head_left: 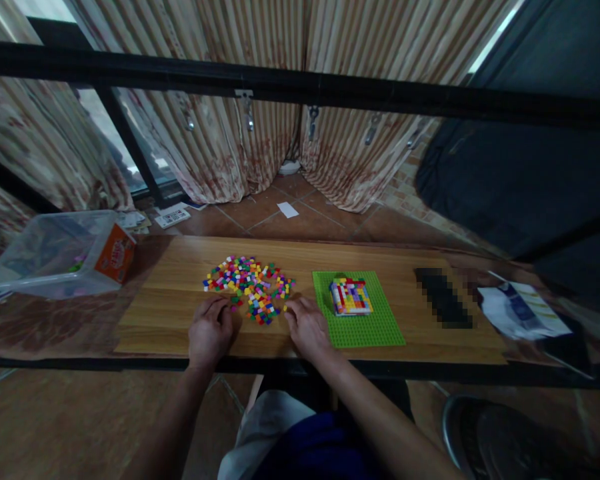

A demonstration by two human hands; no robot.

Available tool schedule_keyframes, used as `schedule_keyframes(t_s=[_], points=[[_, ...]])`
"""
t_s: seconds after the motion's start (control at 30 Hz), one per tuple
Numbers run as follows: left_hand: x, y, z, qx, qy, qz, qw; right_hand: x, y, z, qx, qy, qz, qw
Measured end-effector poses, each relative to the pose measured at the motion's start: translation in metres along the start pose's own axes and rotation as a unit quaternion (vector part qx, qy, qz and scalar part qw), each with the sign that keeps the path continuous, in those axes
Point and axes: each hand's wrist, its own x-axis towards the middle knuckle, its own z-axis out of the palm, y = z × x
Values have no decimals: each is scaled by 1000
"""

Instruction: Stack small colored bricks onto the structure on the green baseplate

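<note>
Many small coloured toy bricks (250, 280) lie in a loose pile on the wooden board, between and beyond my hands. My left hand (210, 331) rests at the near left of the pile, its fingers curled in; anything inside them is hidden. Close to its fingertips are a few green and red bricks. At the pile's right side, my right hand (307, 327) has its fingers pinched at a small yellow brick (285, 308). Right of that hand, a square brick build (351, 297) with white edges and multicoloured rows sits on a green studded baseplate (385, 327).
A clear plastic bin (55, 280) with an orange label stands at the left. On the right are a blurred-out dark object (443, 297) and a white and blue packet (523, 310). A black metal bar (330, 90) crosses above the wooden board (155, 300); curtains hang behind.
</note>
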Motion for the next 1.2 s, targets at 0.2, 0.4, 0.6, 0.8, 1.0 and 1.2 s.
schedule_keyframes(t_s=[0.2, 0.4, 0.6, 0.8, 1.0, 1.2], points=[[1, 0, 0, 2, 8, 6, 1000, 7, -2, 5, -21, -5, -4, 1000], [2, -2, 0, 7, 12, 25, 1000, 2, -4, -4, 26, 18, 1, 999], [3, -5, 2, 18, 19, 25, 999, -19, 1, -46, 174, 79, 75, 979], [4, -3, 0, 20, 19, 36, 999, -29, 52, -81, 265, 183, 165, 932], [4, -2, -1, 24, 17, 34, 999, -17, 107, -95, 327, 272, 254, 869], [5, -1, -2, 29, 14, 43, 999, 0, 124, -93, 386, 282, 262, 839]])
